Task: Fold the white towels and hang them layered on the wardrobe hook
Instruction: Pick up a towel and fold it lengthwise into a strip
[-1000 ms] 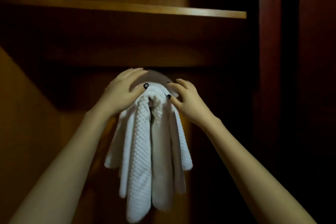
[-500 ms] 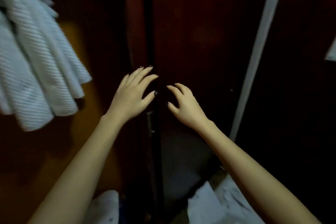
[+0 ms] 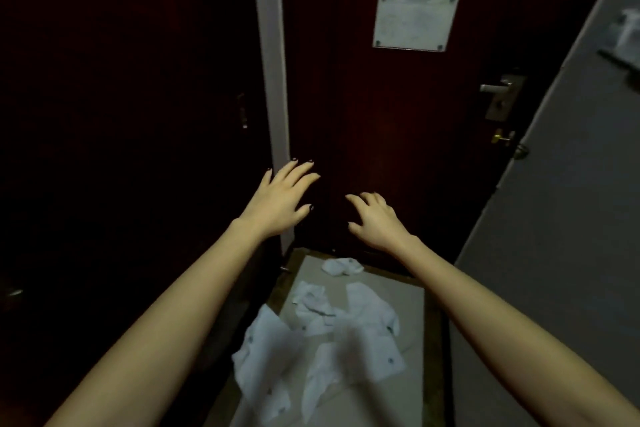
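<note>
1. White towels point(image 3: 372, 308) lie scattered on a pale sheet point(image 3: 398, 392) on the floor, in the lower middle of the frame, below and between the two forearms. They are crumpled and spread loose. The nearest ones are blurred.
2. At the far left a dark wooden panel point(image 3: 121, 114) fills about a third of the frame. A small metal handle point(image 3: 244, 114) sits on it near its right edge.
3. Just right of the panel a pale upright strip point(image 3: 270, 62) runs down from the top edge and passes behind the left hand.
4. The left hand point(image 3: 280, 201) is raised just left of centre with its back towards us. Its fingers are spread and almost straight, and it holds nothing. I cannot tell whether the fingertips touch the wood.
5. The right hand point(image 3: 375, 222) hangs just right of centre, slightly lower and apart from the left. Its fingers are spread and loosely bent, and it too is empty.
6. Behind both hands stands a dark door point(image 3: 346, 97). A pale notice point(image 3: 414, 21) is fixed to it in the upper right of centre, and its print is too small to read.
7. At the door's right edge is a metal lever handle point(image 3: 495, 87), with a small brass knob point(image 3: 500, 138) just below it.
8. A grey wall point(image 3: 571, 236) slants down the right side of the frame.
</note>
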`<state>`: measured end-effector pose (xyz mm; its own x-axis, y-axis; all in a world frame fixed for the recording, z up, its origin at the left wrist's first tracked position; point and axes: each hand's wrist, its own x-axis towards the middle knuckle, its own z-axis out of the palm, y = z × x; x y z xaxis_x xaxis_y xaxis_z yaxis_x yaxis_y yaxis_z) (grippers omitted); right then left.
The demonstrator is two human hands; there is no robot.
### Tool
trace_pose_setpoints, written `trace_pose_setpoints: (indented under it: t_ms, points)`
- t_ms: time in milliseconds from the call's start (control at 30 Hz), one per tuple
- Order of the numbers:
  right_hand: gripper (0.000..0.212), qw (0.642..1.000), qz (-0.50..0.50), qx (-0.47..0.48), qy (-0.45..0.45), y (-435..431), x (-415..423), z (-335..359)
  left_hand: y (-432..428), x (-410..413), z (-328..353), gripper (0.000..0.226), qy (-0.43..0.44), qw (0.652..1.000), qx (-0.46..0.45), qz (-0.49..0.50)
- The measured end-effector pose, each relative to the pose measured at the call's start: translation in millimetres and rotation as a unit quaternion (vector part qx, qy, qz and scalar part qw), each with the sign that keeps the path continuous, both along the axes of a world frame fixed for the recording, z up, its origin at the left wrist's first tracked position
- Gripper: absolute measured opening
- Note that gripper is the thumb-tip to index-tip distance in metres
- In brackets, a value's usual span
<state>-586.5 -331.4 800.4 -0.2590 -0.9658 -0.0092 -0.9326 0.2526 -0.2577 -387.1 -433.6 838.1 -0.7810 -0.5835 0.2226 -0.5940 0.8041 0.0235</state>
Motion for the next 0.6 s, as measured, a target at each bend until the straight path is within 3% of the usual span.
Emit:
trace_pose_setpoints:
  t_ms: [300, 433, 600]
  points:
    - [0.067, 0.990, -0.024, 0.138, 0.022, -42.3, -210.3, -50.9, -63.5, -209.6, -66.0, 0.066, -0.029, 0.992, 0.121, 0.018]
    - [0.065, 0.988, -0.007, 0.151, 0.009, -86.2, -270.5, -66.0, -90.5, -258.5, -94.1, 0.067, -0.026, 0.986, 0.156, 0.057]
    - [0.065, 0.985, 0.034, 0.167, -0.017, -143.6, -307.9, -104.5, -128.3, -281.1, -132.7, 0.069, -0.090, 0.980, 0.165, 0.069]
